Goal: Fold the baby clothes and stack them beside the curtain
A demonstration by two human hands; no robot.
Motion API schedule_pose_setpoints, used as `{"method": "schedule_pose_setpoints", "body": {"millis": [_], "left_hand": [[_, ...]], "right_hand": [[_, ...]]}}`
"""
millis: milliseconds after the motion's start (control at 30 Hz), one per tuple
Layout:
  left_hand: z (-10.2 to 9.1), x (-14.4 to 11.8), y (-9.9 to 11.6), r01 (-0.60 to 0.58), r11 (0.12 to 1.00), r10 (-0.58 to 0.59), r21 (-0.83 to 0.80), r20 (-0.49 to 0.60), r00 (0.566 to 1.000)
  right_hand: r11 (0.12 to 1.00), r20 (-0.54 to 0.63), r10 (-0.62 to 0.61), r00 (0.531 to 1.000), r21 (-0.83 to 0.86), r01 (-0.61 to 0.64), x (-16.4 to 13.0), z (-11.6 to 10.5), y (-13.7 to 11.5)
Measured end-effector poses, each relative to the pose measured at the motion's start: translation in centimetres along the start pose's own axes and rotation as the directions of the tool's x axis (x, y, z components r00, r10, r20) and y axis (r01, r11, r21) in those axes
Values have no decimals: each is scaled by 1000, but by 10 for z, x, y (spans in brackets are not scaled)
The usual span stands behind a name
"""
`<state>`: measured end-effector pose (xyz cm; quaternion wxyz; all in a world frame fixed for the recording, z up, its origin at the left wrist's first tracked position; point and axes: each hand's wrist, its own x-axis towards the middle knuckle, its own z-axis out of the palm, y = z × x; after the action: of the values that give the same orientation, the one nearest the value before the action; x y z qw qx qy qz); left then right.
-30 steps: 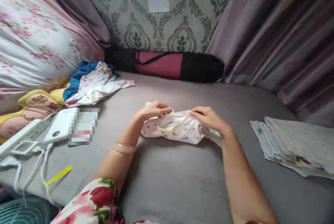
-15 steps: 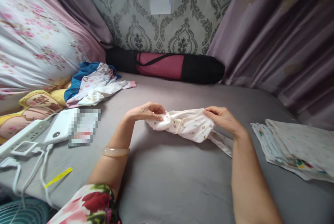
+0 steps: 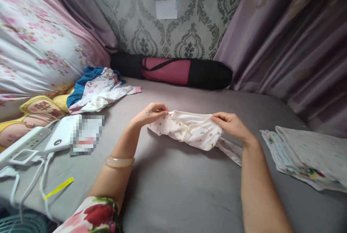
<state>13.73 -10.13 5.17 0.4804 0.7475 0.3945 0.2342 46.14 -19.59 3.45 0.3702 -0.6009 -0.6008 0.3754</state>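
Note:
A small white baby shirt with a fine print and a cream-edged neckline hangs low over the grey bed sheet, its lower part bunched. My left hand pinches the neckline at its left end, fingers closed on the cloth. At the other end, my right hand grips the neckline between thumb and fingers. Between both hands the neck edge is drawn out nearly straight. One sleeve trails to the right, partly behind my right forearm.
Folded printed cloths lie at the right. On the left are a crumpled clothes pile, a white power bank, a power strip with cables, and a yellow strip. A long black-and-pink bag lies along the wall.
My left hand has shifted slightly up and left along the shirt's neckline. The neck edge, folded over before, is now opened out and straighter. My right hand stays almost in place.

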Motion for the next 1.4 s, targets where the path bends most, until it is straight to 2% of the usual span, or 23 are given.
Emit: {"method": "schedule_pose_setpoints", "body": {"millis": [100, 167, 400, 533, 600, 767, 933, 1000, 1067, 1167, 1233, 1300, 1367, 1400], "left_hand": [[4, 1, 3, -50, 995, 39, -82, -120, 992], [7, 1, 5, -88, 987, 67, -136, -153, 986], [13, 2, 7, -43, 990, 36, -137, -53, 998], [15, 6, 9, 9, 990, -27, -144, -124, 992], [12, 9, 14, -11, 991, -10, -136, -152, 988], [-4, 18, 42, -101, 994, 91, -47, -179, 980], [-24, 19, 84, -232, 969, 244, 84, -192, 951], [-29, 17, 101, -260, 955, 283, 142, -181, 942], [-33, 16, 115, -288, 939, 322, 188, -186, 928], [-38, 14, 128, -326, 917, 382, 228, -276, 882], [-43, 6, 132, -342, 915, 397, 215, -330, 856], [-50, -6, 135, -340, 927, 374, 158, -313, 873], [-59, -20, 135, -319, 943, 332, 92, -237, 913], [-63, -25, 135, -306, 949, 314, 72, -189, 930]], "right_hand": [[1000, 3, 5, 1000, 15, -5, 0, 0, 0], [1000, 1, 3, 1000, 18, -3, 0, 0, 0], [1000, -26, -9, 1000, 23, 10, -2, 3, -7], [998, -46, -58, 997, -32, 56, -1, 4, -14], [994, -48, -94, 994, -67, 91, 1, 1, -19], [963, -93, -205, 974, -195, 184, 9, -14, -36], [929, -153, -233, 960, -328, 173, 13, -39, -61], [893, -205, -269, 941, -420, 164, 12, -47, -76], [841, -271, -339, 901, -516, 161, 10, -53, -93], [777, -357, -455, 816, -606, 168, 3, -56, -116], [771, -361, -489, 794, -605, 200, -7, -57, -128], [815, -277, -446, 851, -519, 258, -20, -60, -135], [885, -131, -364, 922, -358, 299, -32, -63, -140], [910, -69, -332, 941, -286, 301, -36, -64, -141]]}}
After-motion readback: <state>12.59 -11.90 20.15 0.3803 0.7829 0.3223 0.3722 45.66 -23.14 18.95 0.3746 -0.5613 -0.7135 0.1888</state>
